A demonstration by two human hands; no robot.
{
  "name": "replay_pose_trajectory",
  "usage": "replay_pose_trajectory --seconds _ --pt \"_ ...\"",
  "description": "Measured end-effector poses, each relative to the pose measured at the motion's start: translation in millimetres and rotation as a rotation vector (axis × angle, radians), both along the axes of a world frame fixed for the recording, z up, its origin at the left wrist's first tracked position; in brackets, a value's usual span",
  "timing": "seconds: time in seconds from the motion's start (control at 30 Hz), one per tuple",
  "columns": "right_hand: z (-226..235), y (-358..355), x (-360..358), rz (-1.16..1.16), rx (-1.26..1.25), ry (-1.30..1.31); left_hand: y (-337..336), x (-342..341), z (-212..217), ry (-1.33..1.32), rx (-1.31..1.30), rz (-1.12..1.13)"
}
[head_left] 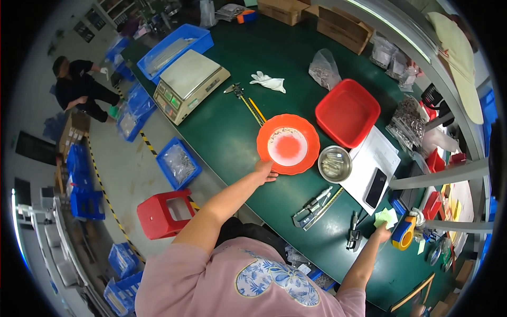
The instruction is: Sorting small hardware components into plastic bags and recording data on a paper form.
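My left hand (265, 172) is closed on the near-left rim of a round orange plastic bowl (311, 142) with a scalloped edge. Small dark bits lie on the bowl's pale middle. Off to the right, the fingers of my right hand (382, 233) pinch some pale green paper slips (387, 217). Beside the bowl stands a steel bowl (335, 164) of small cylindrical parts. A micrometer (312, 207) lies in front of it, with another measuring tool (354, 232) nearer my right hand. Yellow tape (404, 238) sits right by that hand.
Beyond the orange bowl are a caliper (240, 98), a white glove (268, 81) and a red basin (348, 113). A weighing scale (190, 82) occupies the table's left edge. Papers (364, 166) lie under a phone (375, 188). A red stool (165, 214) and another person (79, 87) are at left.
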State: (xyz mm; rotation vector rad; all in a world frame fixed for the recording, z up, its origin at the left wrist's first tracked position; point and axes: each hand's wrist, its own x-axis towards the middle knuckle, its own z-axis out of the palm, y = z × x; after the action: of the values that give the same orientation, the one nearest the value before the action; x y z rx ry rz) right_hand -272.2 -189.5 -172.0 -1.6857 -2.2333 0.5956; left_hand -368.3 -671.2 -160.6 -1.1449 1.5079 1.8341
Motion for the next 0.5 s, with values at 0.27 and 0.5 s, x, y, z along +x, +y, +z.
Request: replay_pose_trajectory --seconds 0.27,0.5 --pt "15.8 -42.5 21.5 0.173 0.429 0.218 -92.6 -7.3 67.7 0.231 -0.014 0.038" --pt "65.3 -305.6 -62.8 0.731 0.028 0.537 -300.8 -77.0 122.7 0.436 -0.328 0.074"
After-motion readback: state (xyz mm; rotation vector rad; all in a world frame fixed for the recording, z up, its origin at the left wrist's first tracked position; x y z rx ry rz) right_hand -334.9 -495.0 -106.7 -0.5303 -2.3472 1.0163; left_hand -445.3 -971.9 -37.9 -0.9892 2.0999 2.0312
